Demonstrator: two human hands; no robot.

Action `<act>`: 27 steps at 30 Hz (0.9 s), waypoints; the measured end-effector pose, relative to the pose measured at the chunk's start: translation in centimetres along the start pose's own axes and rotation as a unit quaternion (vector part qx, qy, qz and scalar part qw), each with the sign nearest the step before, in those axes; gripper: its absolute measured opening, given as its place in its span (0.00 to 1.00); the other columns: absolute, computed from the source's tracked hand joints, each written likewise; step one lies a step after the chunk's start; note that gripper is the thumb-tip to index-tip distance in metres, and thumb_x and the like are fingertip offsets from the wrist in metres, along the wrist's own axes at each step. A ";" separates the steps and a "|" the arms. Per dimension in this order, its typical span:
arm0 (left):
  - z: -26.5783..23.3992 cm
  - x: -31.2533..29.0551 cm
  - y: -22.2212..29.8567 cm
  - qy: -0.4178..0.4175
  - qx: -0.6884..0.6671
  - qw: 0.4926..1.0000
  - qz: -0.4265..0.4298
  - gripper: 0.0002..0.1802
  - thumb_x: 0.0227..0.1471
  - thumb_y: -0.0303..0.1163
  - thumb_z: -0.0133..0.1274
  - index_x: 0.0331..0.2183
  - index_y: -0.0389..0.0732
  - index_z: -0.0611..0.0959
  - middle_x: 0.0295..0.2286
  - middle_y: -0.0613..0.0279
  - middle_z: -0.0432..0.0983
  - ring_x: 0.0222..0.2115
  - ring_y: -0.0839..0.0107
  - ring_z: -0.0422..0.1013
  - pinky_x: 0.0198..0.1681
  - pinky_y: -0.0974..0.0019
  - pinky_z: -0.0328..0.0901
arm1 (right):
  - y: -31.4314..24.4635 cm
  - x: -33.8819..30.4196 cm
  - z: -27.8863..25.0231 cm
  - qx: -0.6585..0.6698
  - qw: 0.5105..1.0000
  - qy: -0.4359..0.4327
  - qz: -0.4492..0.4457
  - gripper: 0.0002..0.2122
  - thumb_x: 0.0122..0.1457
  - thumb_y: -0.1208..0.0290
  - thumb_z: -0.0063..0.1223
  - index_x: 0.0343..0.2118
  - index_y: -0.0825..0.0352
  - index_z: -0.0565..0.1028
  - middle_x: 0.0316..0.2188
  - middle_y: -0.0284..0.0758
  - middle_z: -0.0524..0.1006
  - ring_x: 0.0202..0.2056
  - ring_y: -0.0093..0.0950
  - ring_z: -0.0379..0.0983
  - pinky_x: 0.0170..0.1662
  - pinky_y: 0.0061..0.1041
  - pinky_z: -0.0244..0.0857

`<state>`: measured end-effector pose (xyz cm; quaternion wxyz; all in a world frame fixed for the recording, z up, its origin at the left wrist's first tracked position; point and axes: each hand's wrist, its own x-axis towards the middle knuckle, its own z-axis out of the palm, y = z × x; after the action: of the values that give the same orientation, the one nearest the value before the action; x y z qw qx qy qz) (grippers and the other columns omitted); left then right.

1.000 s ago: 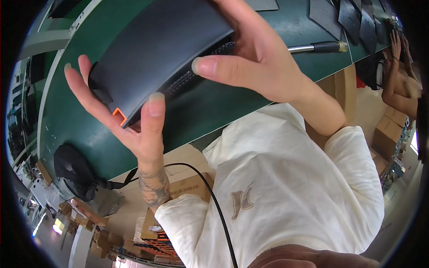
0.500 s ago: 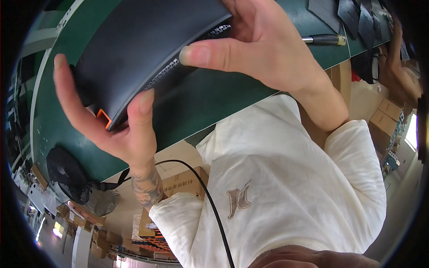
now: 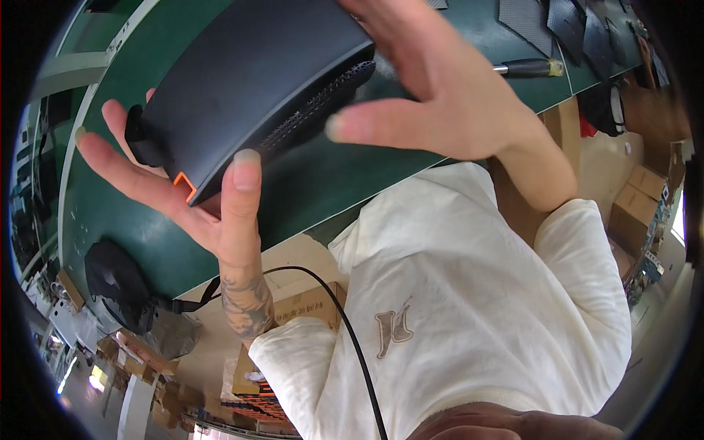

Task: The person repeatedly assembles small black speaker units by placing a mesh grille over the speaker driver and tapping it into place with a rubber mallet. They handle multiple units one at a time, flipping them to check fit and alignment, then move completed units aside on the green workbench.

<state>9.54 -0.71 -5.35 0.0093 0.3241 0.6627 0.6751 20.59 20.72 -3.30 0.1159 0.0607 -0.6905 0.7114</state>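
A black curved plastic housing [image 3: 249, 81] is held up over the bench, tilted. Along its near edge runs a perforated mesh strip [image 3: 315, 106], and an orange angular trim [image 3: 186, 188] shows at its lower left corner. My left hand [image 3: 220, 209] supports that corner, thumb on the near edge, other fingers spread underneath and beyond the left end. At the right end is my right hand [image 3: 440, 103], its thumb stretched out and apart from the mesh. Its other fingers reach up by the housing's far right corner, blurred and partly out of view; contact there is unclear.
A green bench [image 3: 308, 191] lies beneath. On it are a dark-handled tool [image 3: 534, 68] and several dark mesh pieces [image 3: 526, 26] at the far right, with a black mesh bag [image 3: 117, 282] at the left. A black cable [image 3: 341, 315] crosses before my shirt. Another person's arm [image 3: 656, 110] shows at right.
My right thumb has lifted off the mesh strip and moved away from the edge. The housing has shifted slightly and turned, showing more of its mesh side; my left hand still holds it.
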 end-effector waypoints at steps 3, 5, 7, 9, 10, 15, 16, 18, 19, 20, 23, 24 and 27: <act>-0.2 -0.5 -0.2 0.003 0.011 1.000 0.003 0.64 0.48 0.31 0.66 0.73 0.50 0.41 0.70 0.43 0.42 0.66 0.50 0.55 0.69 0.48 0.52 | -2.2 -3.3 -2.6 -0.280 0.960 0.018 0.020 0.29 0.57 0.75 0.64 0.60 0.67 0.64 0.55 0.43 0.68 0.55 0.39 0.67 0.57 0.33 0.63; -0.1 -0.5 -0.2 0.002 0.013 1.000 0.006 0.64 0.47 0.32 0.67 0.73 0.50 0.41 0.70 0.43 0.42 0.66 0.50 0.55 0.69 0.49 0.52 | -3.6 -5.5 -5.2 -0.475 0.879 -0.034 0.032 0.21 0.54 0.75 0.65 0.53 0.66 0.76 0.46 0.39 0.75 0.47 0.40 0.72 0.50 0.35 0.68; 0.1 -0.3 -0.1 0.000 0.006 1.000 0.005 0.64 0.47 0.32 0.67 0.73 0.49 0.41 0.70 0.43 0.42 0.66 0.50 0.55 0.69 0.49 0.52 | -3.5 -7.2 -7.2 -0.629 0.766 -0.127 0.042 0.21 0.53 0.77 0.65 0.52 0.65 0.76 0.43 0.36 0.74 0.44 0.37 0.73 0.47 0.32 0.69; 0.1 -0.1 -0.2 -0.002 0.004 1.000 0.011 0.65 0.47 0.32 0.67 0.73 0.48 0.41 0.70 0.43 0.42 0.66 0.51 0.55 0.69 0.50 0.52 | -2.5 -7.6 -7.6 -0.622 0.772 -0.126 0.022 0.19 0.54 0.78 0.63 0.51 0.65 0.76 0.41 0.37 0.74 0.43 0.38 0.72 0.45 0.34 0.69; 0.0 -0.1 -0.3 -0.002 0.003 1.000 0.015 0.65 0.47 0.32 0.67 0.73 0.48 0.41 0.70 0.43 0.43 0.66 0.51 0.55 0.69 0.50 0.52 | -1.9 -7.8 -8.0 -0.619 0.775 -0.127 0.010 0.18 0.55 0.78 0.62 0.50 0.65 0.75 0.39 0.37 0.73 0.42 0.39 0.72 0.44 0.35 0.69; -0.1 -0.1 -0.5 -0.011 0.009 1.000 0.023 0.65 0.47 0.33 0.67 0.73 0.46 0.41 0.70 0.43 0.43 0.66 0.52 0.56 0.69 0.53 0.53 | -1.5 -7.3 -9.1 -0.590 0.788 -0.176 -0.020 0.16 0.57 0.80 0.59 0.49 0.69 0.75 0.40 0.38 0.75 0.41 0.39 0.74 0.42 0.35 0.70; -0.1 -0.2 -0.6 -0.007 0.011 1.000 0.021 0.65 0.47 0.33 0.67 0.73 0.45 0.41 0.70 0.43 0.43 0.66 0.52 0.56 0.69 0.53 0.53 | -2.7 -6.8 -9.3 -0.571 0.798 -0.193 -0.025 0.16 0.57 0.80 0.59 0.50 0.70 0.75 0.41 0.38 0.76 0.39 0.40 0.75 0.40 0.35 0.70; 0.0 -0.2 -0.4 -0.004 0.029 0.999 0.029 0.64 0.48 0.32 0.67 0.72 0.44 0.41 0.70 0.43 0.43 0.66 0.53 0.55 0.69 0.53 0.53 | -5.2 -5.3 -9.3 -0.544 0.810 -0.213 -0.056 0.16 0.58 0.79 0.58 0.51 0.71 0.76 0.41 0.39 0.77 0.37 0.40 0.76 0.38 0.34 0.71; 0.0 -0.2 -0.3 -0.010 0.037 0.999 0.030 0.64 0.48 0.32 0.67 0.72 0.44 0.40 0.70 0.43 0.44 0.66 0.53 0.55 0.69 0.53 0.53 | -6.8 -4.6 -8.8 -0.536 0.814 -0.211 -0.077 0.16 0.59 0.78 0.58 0.51 0.71 0.76 0.40 0.40 0.78 0.35 0.40 0.76 0.37 0.33 0.71; -0.1 -0.4 -0.3 -0.006 0.037 0.999 0.027 0.64 0.48 0.32 0.67 0.72 0.44 0.41 0.70 0.44 0.44 0.66 0.53 0.55 0.69 0.53 0.53 | -8.3 -3.2 -8.2 -0.524 0.817 -0.221 -0.097 0.15 0.58 0.81 0.56 0.49 0.73 0.77 0.40 0.42 0.78 0.36 0.40 0.77 0.39 0.34 0.72; -0.3 -0.2 -0.3 -0.009 0.022 0.999 0.024 0.64 0.48 0.32 0.68 0.72 0.43 0.41 0.70 0.44 0.44 0.66 0.53 0.55 0.68 0.53 0.53 | -12.3 -0.2 -6.8 -0.520 0.811 -0.246 -0.112 0.12 0.55 0.88 0.51 0.43 0.79 0.78 0.40 0.49 0.80 0.37 0.40 0.80 0.43 0.35 0.73; -0.3 -0.2 -0.3 -0.011 0.018 0.999 0.024 0.64 0.48 0.32 0.68 0.72 0.43 0.41 0.70 0.44 0.44 0.66 0.54 0.55 0.68 0.54 0.53 | -12.7 0.4 -6.0 -0.521 0.807 -0.254 -0.114 0.12 0.55 0.87 0.52 0.43 0.79 0.78 0.40 0.49 0.80 0.37 0.40 0.79 0.43 0.35 0.73; -0.1 0.1 -0.6 -0.009 -0.004 1.000 0.017 0.65 0.48 0.33 0.69 0.72 0.44 0.41 0.70 0.45 0.43 0.66 0.54 0.55 0.68 0.54 0.53 | -12.2 1.9 -4.7 -0.518 0.802 -0.279 -0.101 0.13 0.56 0.86 0.52 0.44 0.78 0.77 0.41 0.49 0.79 0.38 0.40 0.79 0.44 0.34 0.72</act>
<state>9.19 -0.64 -5.88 0.0045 0.3413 0.6544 0.6748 22.13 25.83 8.77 0.0042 0.2569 -0.9487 0.1841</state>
